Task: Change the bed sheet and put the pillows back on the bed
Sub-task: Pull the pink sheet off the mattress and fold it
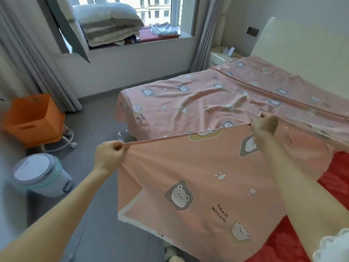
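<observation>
The pink bear-print sheet point(207, 186) is held up over the near side of the bed point(128, 118), its hemmed top edge pulled taut in a straight line between the two hands. The left hand point(108, 156) has the corner of that edge: its fingers point(118, 148) are curled tight and pinch the hem against the thumb. The right hand point(264, 127) sits farther along the same edge, higher and closer to the bed's middle, with its fingers point(264, 118) bunched and closed on the fabric. Below the edge the cloth hangs down toward the floor point(98, 110), with its left side falling free past the bed's corner.

More of the same pink print lies spread and rumpled across the far part of the mattress, reaching the pale headboard point(302, 44); a hem line runs diagonally across it. A red cover point(336, 178) shows under the sheet at the near right.

On the window ledge point(170, 42), well apart from the bed, a pale pillow point(105, 12) rests on top of a stack of folded bedding point(111, 33). Grey curtains point(37, 63) hang on both sides of the window. A small nightstand point(221, 57) stands just beside the headboard. On the floor at the left are an orange box point(32, 118) on a wheeled stand and, nearer, a round bin point(37, 173) with a white lid.
</observation>
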A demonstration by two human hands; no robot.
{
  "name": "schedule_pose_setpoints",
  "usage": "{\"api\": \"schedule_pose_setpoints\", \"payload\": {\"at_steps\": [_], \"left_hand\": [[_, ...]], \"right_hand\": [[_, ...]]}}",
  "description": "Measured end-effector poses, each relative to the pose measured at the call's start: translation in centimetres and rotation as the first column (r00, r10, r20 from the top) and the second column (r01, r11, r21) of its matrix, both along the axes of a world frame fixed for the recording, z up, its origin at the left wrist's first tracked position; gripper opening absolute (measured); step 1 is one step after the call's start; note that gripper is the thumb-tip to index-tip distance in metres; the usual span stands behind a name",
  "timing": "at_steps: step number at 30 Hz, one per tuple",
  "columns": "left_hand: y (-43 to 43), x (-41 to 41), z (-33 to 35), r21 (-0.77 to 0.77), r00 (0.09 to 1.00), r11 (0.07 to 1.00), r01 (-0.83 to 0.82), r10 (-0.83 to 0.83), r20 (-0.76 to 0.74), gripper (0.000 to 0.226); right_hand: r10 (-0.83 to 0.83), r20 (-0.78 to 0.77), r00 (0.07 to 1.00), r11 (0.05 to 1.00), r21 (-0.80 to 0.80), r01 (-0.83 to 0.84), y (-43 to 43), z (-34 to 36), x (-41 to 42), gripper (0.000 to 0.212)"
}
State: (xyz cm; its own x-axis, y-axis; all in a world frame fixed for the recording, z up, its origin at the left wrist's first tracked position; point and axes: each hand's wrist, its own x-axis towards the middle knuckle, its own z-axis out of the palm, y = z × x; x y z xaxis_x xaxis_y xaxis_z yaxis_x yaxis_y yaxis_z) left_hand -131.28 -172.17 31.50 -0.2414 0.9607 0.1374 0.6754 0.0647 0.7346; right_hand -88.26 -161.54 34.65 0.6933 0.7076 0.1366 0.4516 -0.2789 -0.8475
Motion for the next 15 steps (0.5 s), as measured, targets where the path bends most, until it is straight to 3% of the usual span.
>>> {"api": "schedule_pose_setpoints", "payload": {"at_steps": [4, 9, 15], "left_hand": [[6.9, -5.7, -1.5, -0.082, 0.999, 0.996, -0.023, 0.021, -0.031, 0.042], [15.7, -11.9, -3.6, -0.203, 0.982, 0.974, -0.102, 0.066, -0.178, 0.017], [25.5, -17.0, -5.2, -0.274, 0.975, 0.952, -0.138, 0.081, -0.208, 0.015]], "right_hand": [[0.086, 0.018, 0.996, 0.995, -0.057, -0.085, 8.8, -1.9, -5.6, 0.013], [0.171, -0.018, 0.985, 0.976, -0.137, -0.172, 20.5, -5.0, -12.5, 0.011], [0.158, 0.025, 0.987, 0.95, -0.275, -0.145, 30.4, -5.8, -20.0, 0.017]]}}
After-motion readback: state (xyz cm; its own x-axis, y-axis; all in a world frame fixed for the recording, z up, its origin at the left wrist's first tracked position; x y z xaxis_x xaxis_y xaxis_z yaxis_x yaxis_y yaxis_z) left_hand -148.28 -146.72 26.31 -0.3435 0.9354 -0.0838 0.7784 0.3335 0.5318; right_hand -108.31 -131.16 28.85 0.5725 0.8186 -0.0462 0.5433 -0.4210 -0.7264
